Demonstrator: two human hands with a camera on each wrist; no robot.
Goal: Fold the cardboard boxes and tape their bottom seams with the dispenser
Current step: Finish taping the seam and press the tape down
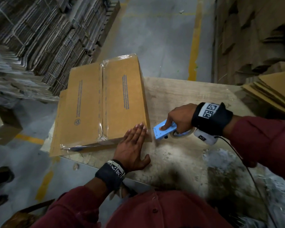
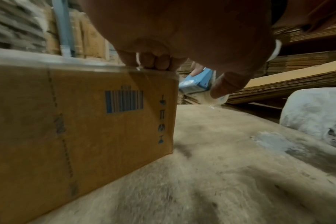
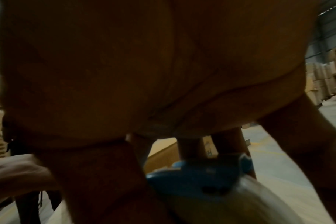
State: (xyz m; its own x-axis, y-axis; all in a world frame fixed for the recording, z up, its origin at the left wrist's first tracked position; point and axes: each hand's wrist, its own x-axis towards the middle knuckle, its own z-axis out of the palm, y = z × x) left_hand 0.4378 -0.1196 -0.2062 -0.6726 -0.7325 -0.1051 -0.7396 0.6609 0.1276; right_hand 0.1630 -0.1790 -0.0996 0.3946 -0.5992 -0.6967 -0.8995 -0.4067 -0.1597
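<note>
A brown cardboard box (image 1: 122, 99) stands bottom-up on the wooden table (image 1: 187, 99), clear tape running along its centre seam (image 1: 101, 102) and over both ends. My left hand (image 1: 135, 142) lies flat with straight fingers on the box's near right corner; its fingertips (image 2: 153, 62) press the top edge above a printed barcode (image 2: 124, 101). My right hand (image 1: 179, 117) grips the blue tape dispenser (image 1: 161, 130) just right of that corner, index finger pressed along its top. The dispenser (image 3: 197, 178) and its tape roll (image 3: 240, 201) sit under the palm.
Bundles of flat cardboard (image 1: 36, 38) are piled at the left and back. A stack of flat box blanks (image 1: 273, 92) lies on the table's right end. A white wrapped bundle (image 2: 316, 112) rests on the table. Another box (image 1: 3, 127) stands on the floor at left.
</note>
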